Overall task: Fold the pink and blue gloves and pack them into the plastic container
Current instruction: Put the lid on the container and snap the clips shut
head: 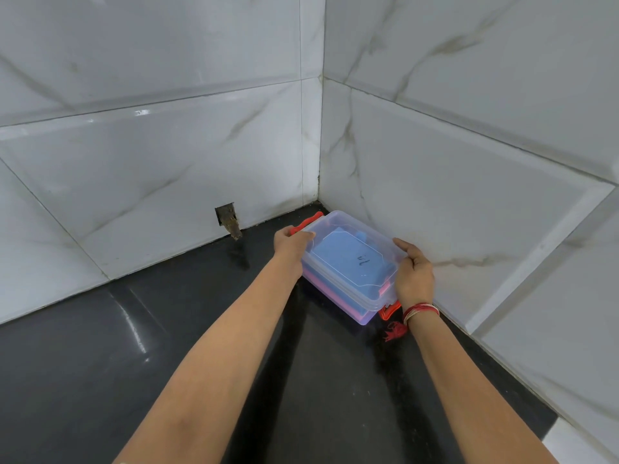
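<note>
A clear plastic container (338,226) with its lid on sits in the far corner of a black counter. Red latches show at its far left end (306,222) and near right end (388,309). Through the lid I see the folded blue glove (351,259) on top, and the pink glove (335,291) shows through the side wall beneath it. My left hand (289,242) grips the container's left far end by the latch. My right hand (413,272) holds its near right end, with a red thread band on the wrist.
The black counter (134,346) meets white marble-patterned tiled walls on the left (150,145) and right (469,179); the container lies against the right wall. A rough hole (227,217) in the left wall sits just above the counter.
</note>
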{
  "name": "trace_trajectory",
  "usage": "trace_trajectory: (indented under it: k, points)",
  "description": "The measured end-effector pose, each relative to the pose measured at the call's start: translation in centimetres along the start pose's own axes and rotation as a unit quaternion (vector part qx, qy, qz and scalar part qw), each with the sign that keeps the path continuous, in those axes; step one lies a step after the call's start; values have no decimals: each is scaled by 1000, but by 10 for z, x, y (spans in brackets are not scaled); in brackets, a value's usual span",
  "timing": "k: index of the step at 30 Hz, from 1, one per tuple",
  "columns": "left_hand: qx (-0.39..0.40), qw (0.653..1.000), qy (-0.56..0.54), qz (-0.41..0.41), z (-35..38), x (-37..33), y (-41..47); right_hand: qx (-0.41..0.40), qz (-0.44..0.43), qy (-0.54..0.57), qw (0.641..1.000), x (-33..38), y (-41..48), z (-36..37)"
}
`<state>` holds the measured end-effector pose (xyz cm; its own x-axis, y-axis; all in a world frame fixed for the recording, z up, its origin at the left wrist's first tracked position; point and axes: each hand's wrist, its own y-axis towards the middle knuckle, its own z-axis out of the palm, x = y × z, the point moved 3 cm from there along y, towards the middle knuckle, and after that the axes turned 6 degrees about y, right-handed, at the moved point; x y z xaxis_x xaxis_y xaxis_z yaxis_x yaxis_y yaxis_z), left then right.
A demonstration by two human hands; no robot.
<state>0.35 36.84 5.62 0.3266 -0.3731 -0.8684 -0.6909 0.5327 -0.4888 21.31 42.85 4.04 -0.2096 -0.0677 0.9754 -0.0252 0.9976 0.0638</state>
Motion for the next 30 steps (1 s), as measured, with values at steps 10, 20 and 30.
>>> trace_trajectory:
  k: [10, 20, 30]
  points:
    - [-16, 999, -27, 26, 5, 9, -2, -8, -21, -23, 999, 0, -2, 0]
    - [-21, 997, -33, 65, 3, 7, -3, -13, -33, -44, 998, -3, -1, 1]
    - [-89, 901, 309, 291, 1, -4, -17, -11, -36, -53, 998, 1, -4, -2]
